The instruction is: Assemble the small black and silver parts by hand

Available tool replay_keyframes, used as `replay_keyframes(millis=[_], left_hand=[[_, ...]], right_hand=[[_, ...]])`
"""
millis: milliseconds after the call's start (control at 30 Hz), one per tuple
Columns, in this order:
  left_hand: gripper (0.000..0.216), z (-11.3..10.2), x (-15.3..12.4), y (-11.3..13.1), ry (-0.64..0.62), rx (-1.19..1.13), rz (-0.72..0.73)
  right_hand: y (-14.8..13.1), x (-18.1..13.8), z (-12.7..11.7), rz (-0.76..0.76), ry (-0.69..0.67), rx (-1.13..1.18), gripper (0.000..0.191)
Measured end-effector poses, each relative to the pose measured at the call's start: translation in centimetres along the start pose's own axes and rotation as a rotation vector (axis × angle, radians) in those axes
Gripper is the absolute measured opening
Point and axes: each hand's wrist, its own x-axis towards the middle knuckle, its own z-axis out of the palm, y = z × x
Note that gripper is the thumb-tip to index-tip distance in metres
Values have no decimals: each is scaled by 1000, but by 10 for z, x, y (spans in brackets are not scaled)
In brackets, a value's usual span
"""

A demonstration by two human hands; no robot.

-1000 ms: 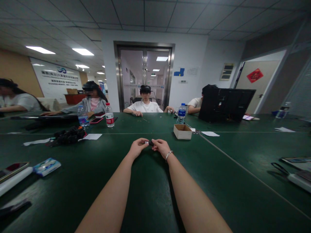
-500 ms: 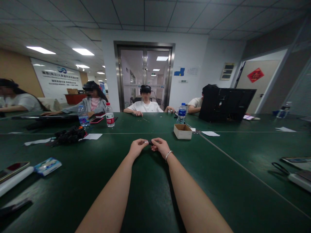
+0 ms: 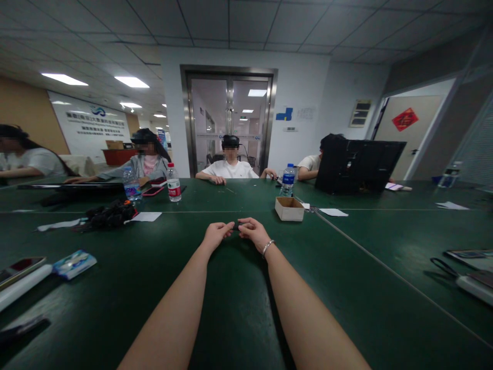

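Observation:
Between my two hands is a small dark object, too small and too covered by fingers to name. My left hand pinches its left end between thumb and fingertips. From the other side my right hand, with a silver bracelet at the wrist, has its fingers closed on the right end. Both hands are close together just above the green table, arms stretched forward. Ahead and to the right of them stands an open cardboard box; its inner floor is hidden.
A red-capped bottle and a blue-capped bottle stand farther back. Left lie a black cable bundle, a tissue pack and a phone. A monitor is at right. Several people sit around the table, one person opposite.
The fingers have shifted slightly around the small dark object, and my left hand sits a little lower and further left. The table's contents have stayed put.

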Motion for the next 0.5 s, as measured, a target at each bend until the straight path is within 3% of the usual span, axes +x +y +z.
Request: replay_keyframes(millis=[300,500], left_hand=[[54,0,-1,-1,36,160,8],[39,3,0,-4,3,-51,153]], right_hand=[[-4,-1,4,11,-16,-25,41],[-1,3,3,28,108,-54,36]])
